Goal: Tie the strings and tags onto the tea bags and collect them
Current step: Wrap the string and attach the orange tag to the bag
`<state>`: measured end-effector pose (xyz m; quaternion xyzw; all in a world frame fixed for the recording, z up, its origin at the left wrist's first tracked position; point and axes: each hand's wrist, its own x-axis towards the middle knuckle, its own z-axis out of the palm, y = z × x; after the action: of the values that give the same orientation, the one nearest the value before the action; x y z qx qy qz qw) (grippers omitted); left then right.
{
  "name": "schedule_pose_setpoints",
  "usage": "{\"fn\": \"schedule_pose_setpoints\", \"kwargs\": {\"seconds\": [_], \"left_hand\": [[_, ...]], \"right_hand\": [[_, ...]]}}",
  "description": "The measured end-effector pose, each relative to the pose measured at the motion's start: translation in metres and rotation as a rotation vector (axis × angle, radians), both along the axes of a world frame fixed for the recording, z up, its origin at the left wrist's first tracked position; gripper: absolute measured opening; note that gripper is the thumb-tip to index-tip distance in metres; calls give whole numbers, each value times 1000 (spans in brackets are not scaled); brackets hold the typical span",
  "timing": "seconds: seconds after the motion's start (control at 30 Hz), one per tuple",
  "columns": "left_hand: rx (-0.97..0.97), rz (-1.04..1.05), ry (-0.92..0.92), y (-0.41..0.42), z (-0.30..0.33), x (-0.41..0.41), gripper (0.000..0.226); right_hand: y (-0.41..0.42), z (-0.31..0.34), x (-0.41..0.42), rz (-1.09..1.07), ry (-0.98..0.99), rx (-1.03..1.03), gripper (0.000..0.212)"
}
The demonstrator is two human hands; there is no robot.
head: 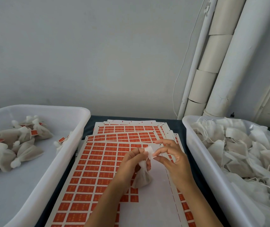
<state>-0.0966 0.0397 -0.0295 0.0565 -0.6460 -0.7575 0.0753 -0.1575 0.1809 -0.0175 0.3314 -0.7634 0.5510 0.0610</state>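
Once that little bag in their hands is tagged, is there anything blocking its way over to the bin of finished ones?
Nothing visible does. The tea bag is held by the left hand above the tag sheets. Between it and the left bin lie only flat sheets; the bin's raised rim must be lifted over.

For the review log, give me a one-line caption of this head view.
Both hands, left and right, pinch a white tag at a tea bag over orange label sheets.

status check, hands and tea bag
Left hand grips tea bag by its neck. Right hand pinches white tag. Nothing blocking.
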Motion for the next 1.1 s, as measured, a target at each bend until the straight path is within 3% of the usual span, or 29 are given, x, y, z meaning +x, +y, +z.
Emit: {"fn": "schedule_pose_setpoints", "kwargs": {"seconds": [0.33,0.53,0.7,1.1], "left_hand": [[-68,64,47,2,4,1,21],[-94,55,83,6,7,3,20],[-100,49,94,7,7,3,19],[-93,39,136,6,4,2,19]], "right_hand": [[-2,0,2,53,-147,-112,19],[-7,-5,5,-54,-109,-92,3],[-7,-7,6,-98,4,-29,11],[-9,-9,5,-110,39,-25,6]]}}
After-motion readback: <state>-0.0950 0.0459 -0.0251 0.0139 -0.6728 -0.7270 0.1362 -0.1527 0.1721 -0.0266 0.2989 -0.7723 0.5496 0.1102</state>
